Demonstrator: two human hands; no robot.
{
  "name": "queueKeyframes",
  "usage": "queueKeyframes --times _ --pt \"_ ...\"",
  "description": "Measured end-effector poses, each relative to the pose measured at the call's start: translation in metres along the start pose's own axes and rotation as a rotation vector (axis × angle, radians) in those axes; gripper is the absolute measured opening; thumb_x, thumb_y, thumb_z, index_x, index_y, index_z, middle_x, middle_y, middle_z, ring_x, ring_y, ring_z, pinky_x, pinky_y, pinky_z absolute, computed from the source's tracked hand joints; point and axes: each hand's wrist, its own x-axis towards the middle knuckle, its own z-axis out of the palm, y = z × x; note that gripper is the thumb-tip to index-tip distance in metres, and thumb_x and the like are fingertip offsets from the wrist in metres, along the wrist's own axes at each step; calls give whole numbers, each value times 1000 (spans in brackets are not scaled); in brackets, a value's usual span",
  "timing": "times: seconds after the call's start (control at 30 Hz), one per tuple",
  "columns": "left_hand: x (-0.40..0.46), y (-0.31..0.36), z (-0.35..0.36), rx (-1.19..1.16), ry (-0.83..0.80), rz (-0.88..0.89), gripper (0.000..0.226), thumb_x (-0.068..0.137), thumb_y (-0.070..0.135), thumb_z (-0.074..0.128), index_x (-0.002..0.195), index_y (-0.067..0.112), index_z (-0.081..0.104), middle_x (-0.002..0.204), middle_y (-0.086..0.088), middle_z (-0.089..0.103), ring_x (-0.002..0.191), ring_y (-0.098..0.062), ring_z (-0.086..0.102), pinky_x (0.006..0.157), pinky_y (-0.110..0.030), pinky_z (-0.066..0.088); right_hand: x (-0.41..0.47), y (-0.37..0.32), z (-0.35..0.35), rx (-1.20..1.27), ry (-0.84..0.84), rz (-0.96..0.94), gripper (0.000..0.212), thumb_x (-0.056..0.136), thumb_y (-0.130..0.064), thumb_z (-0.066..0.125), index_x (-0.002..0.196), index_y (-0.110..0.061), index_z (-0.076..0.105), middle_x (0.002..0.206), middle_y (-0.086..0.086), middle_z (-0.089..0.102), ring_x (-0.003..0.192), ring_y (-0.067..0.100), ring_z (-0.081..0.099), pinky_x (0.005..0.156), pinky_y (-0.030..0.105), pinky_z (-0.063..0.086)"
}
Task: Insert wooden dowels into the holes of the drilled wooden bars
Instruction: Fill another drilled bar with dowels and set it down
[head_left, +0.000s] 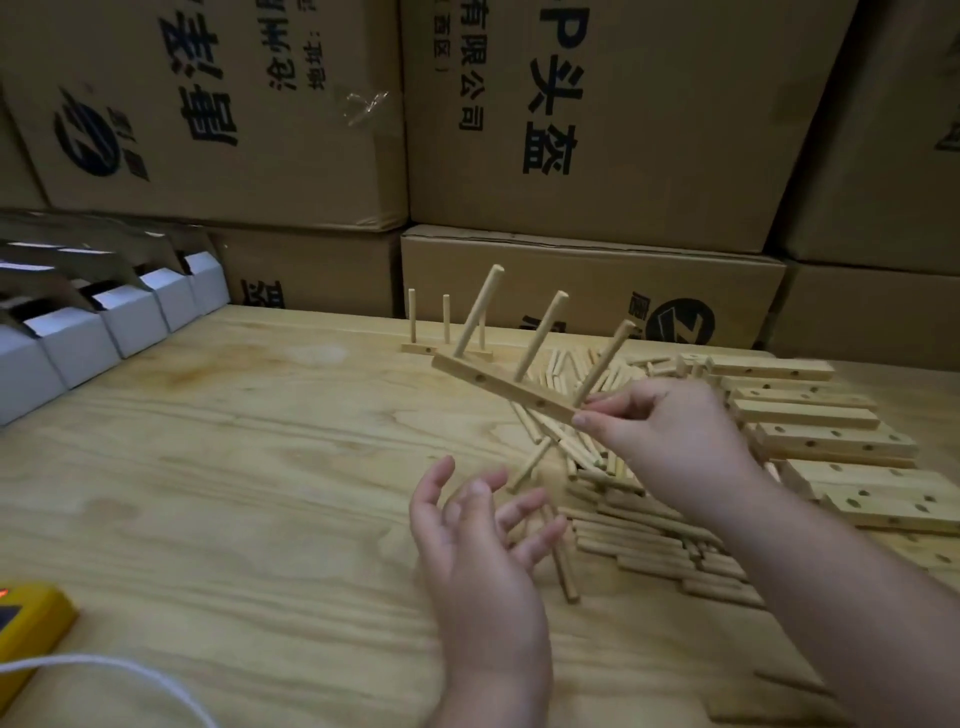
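The right hand (670, 441) pinches one end of a wooden bar (506, 387), held up over the worktop (234, 467) with three dowels (540, 332) in it. The bar's long side points away to the left. The left hand (478, 540) is loose and holds nothing, and it is the hand nearer the loose dowels (649, 540) lying just to its right.

1 head-worn view looks forward and down, close above both hands; the table (218, 467) extends ahead to stacked cartons (597, 130).

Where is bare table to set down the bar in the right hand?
Free: table between white boxes and left hand; beside finished bar. Crowded: dowel pile, drilled bars under right hand holding bar.
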Motion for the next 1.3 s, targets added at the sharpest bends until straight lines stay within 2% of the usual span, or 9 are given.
queueKeyframes --times 0.27,0.5,0.63,0.73,0.9,1.0,1.1,1.17,1.3 --pt "4 6 10 16 119 56 34 98 -9 44 105 21 57 82 -10 58 44 -17 52 33 -31 47 117 -14 65 -236 -75 -69 8 88 -31 77 88 -24 80 97 -12 73 91 9 65 82 31 56" --pt "8 17 14 -5 140 -45 40 94 -22 38 101 13 54 84 -19 51 33 -19 44 25 -29 42 162 -2 119 -342 -83 -36 16 89 -27 74 73 -27 71 87 -9 69 85 13 62 62 22 43" --pt "9 18 14 -6 119 -78 37 91 -28 36 96 4 54 75 -19 50 28 -21 40 22 -27 37 176 8 133 -384 -69 17 24 88 -29 76 66 -30 65 84 -11 67 87 15 63 65 24 43" --pt "13 14 13 -28 121 -74 40 72 -36 60 93 -2 54 63 -13 54 26 -21 38 26 -22 33 184 9 138 -440 -41 51 20 88 -31 74 70 -30 67 82 -11 67 80 14 62 58 25 43" --pt "18 13 13 -1 167 24 37 54 -6 48 90 -5 52 59 -16 55 23 -19 37 28 -16 29 191 10 143 -502 -27 42 17 93 -28 66 76 -29 68 81 -7 67 73 15 59 53 24 39" --pt "18 10 16 -12 206 54 42 50 -6 44 90 -2 55 56 -17 55 21 -17 35 28 -13 27 193 12 147 -513 -8 18 20 92 -26 65 73 -29 67 85 -6 67 79 18 62 60 26 46" --pt "18 9 19 -58 202 29 36 49 -8 43 68 16 62 54 -18 53 21 -14 32 26 -14 27 196 12 149 -528 -14 0 21 92 -25 63 72 -28 67 85 -6 68 79 18 62 61 26 46" --pt "18 9 18 6 256 1 44 49 -9 43 88 2 59 51 -17 49 20 -15 30 24 -16 26 197 12 150 -538 -23 -1 19 92 -26 62 75 -28 68 83 -6 68 81 19 63 61 26 45" --pt "20 13 18 66 271 -19 35 50 -9 42 84 -8 49 47 -17 47 17 -15 28 22 -15 24 200 13 151 -529 -15 2 18 92 -27 62 76 -26 71 80 -7 67 77 17 61 60 26 45"
